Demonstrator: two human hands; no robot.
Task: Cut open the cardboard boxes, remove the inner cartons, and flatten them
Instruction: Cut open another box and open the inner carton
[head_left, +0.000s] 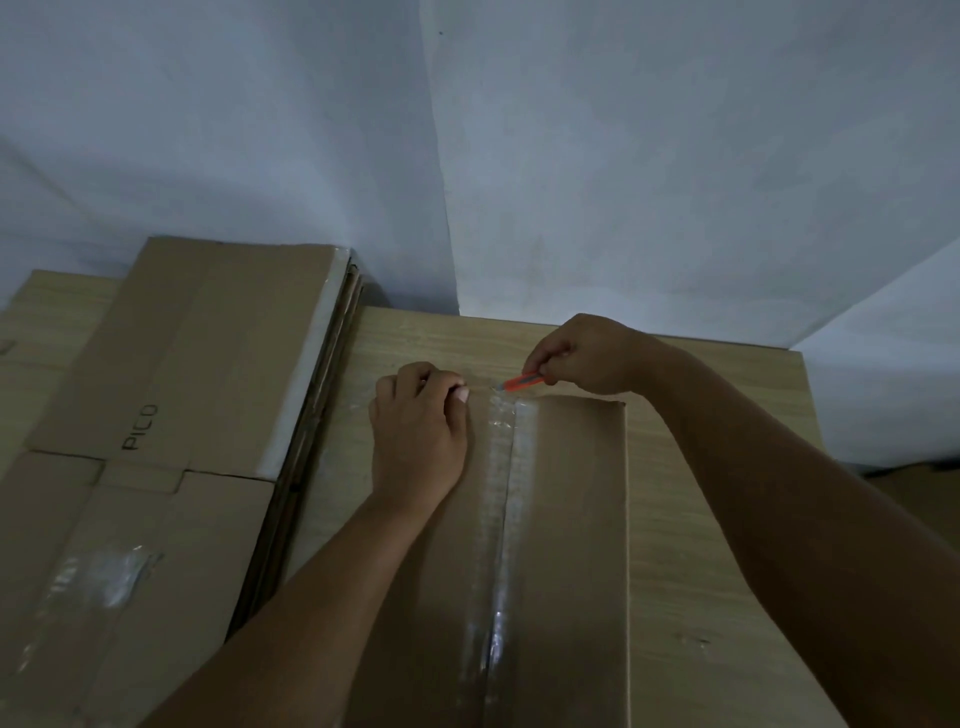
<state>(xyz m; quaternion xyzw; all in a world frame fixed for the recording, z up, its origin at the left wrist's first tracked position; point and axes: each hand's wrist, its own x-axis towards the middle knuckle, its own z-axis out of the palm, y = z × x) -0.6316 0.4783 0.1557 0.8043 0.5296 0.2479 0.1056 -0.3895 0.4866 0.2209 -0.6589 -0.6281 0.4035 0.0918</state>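
A closed cardboard box (566, 545) lies on the light wood-grain desk (717, 519), reaching from the near edge toward the far edge and stopping short of it. A strip of clear tape (506, 499) runs lengthwise down the seam between its two top flaps.

At the far end of that seam, the right hand (587, 356) grips an orange utility knife (523, 383), its fingers curled around the handle, and the blade tip points at the tape just where the box top ends. The left hand (418, 431) rests on the left flap near the box's far left corner, with its fingers (457, 392) curled under and pressed together against the cardboard; whether they pinch anything cannot be told. Both forearms come in from the near edge.

Toward the desk's left edge lies a stack of flattened cardboard (171, 415), its top sheet printed with "PICO" and carrying a crumpled patch of clear tape near the near-left corner. The stack's right side lies just beside the box.

Behind the far edge of the desk stand pale walls (623, 156) that meet in a corner.
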